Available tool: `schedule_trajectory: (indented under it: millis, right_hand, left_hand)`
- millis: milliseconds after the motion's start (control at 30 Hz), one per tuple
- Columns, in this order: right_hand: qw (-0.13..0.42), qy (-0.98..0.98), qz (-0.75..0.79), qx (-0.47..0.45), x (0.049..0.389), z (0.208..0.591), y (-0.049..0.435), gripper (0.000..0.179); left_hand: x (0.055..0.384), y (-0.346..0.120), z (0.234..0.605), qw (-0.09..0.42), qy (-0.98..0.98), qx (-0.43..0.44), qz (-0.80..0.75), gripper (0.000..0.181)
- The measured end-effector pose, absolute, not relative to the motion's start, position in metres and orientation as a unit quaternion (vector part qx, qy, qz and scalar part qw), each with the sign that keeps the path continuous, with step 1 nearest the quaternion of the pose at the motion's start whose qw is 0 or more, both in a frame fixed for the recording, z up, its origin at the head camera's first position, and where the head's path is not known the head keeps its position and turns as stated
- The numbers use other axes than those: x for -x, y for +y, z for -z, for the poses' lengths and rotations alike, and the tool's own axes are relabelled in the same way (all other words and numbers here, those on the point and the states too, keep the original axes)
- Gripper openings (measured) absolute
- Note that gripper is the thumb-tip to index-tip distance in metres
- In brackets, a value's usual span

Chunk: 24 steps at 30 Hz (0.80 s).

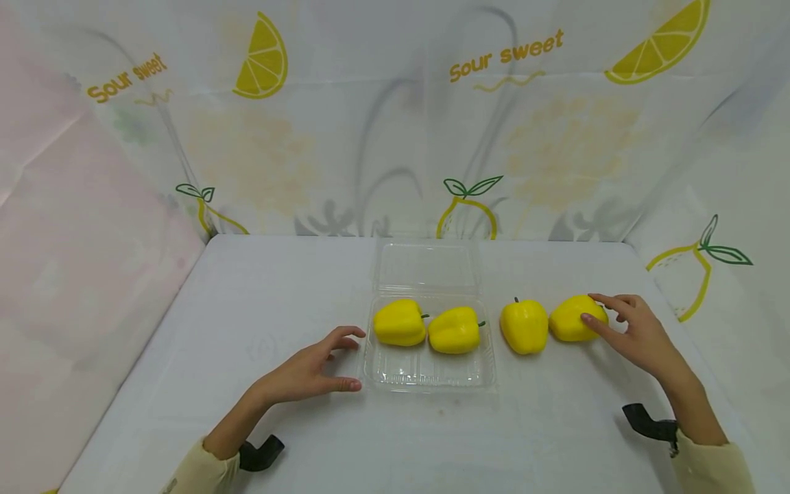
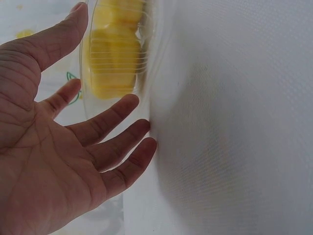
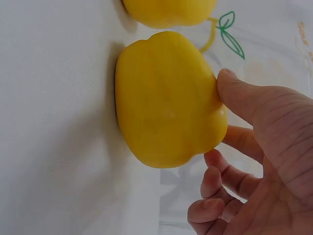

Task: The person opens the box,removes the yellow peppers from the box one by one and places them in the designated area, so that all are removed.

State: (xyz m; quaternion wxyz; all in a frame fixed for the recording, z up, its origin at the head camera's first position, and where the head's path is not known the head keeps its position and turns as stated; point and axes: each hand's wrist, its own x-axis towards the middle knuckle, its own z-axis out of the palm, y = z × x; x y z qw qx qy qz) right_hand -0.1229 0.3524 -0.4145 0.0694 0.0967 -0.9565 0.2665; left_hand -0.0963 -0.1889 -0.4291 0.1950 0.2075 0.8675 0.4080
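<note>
Two yellow bell peppers lie side by side in a clear plastic clamshell box (image 1: 428, 374), the left pepper (image 1: 399, 322) and the right pepper (image 1: 455, 331) both with stems to the right. Just left of the box is my left hand (image 1: 315, 367), fingers spread and nothing in its grasp. In the left wrist view its palm (image 2: 54, 161) faces the box's side wall. My right hand (image 1: 636, 333) pinches the far-right yellow bell pepper (image 3: 168, 103) between thumb and index finger. That pepper sits on the table; the other fingers are loosely bent beneath the thumb.
Between the box and the held pepper stands another yellow bell pepper (image 1: 524, 326), stem up. The box's lid (image 1: 427, 266) lies folded back, away from me. A white table (image 1: 296, 274) carries everything. Behind it hangs a lemon-printed cloth (image 1: 382, 137).
</note>
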Motion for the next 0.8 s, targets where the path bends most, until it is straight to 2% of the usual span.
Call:
schedule_trajectory:
  millis: [567, 800]
  right_hand:
    - [0.055, -0.952, -0.273, -0.125, 0.1227, 0.4102, 0.3521, 0.053]
    - [0.058, -0.949, -0.283, -0.127, 0.1215, 0.4094, 0.3481, 0.048]
  left_hand:
    - [0.0964, -0.1888, 0.4289, 0.198, 0.867, -0.202, -0.409, 0.074]
    - [0.0956, -0.1890, 0.4283, 0.198, 0.868, -0.201, -0.408, 0.073]
